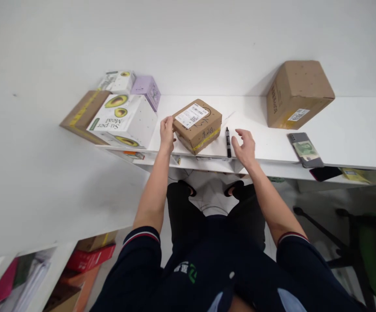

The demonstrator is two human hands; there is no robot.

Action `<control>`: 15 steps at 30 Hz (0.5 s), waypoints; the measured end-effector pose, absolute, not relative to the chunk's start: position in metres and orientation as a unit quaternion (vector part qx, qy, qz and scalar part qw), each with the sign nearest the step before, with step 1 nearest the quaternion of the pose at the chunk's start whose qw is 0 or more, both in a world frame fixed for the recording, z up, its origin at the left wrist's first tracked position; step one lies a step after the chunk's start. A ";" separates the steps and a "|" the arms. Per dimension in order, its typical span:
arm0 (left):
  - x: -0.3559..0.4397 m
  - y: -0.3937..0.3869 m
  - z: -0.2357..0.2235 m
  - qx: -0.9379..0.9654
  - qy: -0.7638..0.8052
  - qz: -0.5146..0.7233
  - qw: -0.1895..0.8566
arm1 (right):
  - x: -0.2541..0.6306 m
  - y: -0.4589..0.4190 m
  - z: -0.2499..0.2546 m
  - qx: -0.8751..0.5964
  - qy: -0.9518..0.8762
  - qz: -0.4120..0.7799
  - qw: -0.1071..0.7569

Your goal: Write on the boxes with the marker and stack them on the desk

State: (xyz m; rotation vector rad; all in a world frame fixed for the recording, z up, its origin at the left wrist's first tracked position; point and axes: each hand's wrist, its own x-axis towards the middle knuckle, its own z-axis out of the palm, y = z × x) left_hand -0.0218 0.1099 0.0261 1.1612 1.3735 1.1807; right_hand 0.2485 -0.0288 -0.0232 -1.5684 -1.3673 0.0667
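A small brown cardboard box (212,119) sits tilted to my view on the white shelf. It has a white printed label (191,115) on top, black handwriting and yellow tape. My left hand (167,133) is closed at the box's left corner, fingers against its edge. To the right of the box lies a black marker pen (228,143), apart from it. Just beyond the marker, my right hand (244,147) hovers with fingers apart and slightly curled, nothing in it.
At the left stand a white avocado-print box (125,119), a taped brown carton (83,115), a smaller white box (118,81) and a purple box (147,91). A large carton (300,93) and a phone with a banknote (305,149) are at right. A chair (374,255) stands lower right.
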 end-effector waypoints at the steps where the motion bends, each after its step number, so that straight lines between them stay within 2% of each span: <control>1: -0.021 0.104 0.025 0.478 0.556 0.494 0.468 | 0.238 -0.021 -0.018 -0.644 -0.562 0.069 0.515; 4: -0.021 0.088 0.020 0.504 0.538 0.506 0.447 | 0.206 -0.003 -0.006 -0.615 -0.554 0.179 0.531; 7: -0.025 0.067 0.017 0.543 0.537 0.514 0.390 | 0.176 -0.002 0.002 -0.567 -0.580 0.236 0.535; 10: -0.029 0.034 0.019 0.598 0.542 0.499 0.315 | 0.159 -0.011 0.008 -0.565 -0.581 0.254 0.528; 15: -0.027 -0.010 0.024 0.659 0.517 0.480 0.262 | 0.161 -0.023 0.015 -0.594 -0.549 0.253 0.531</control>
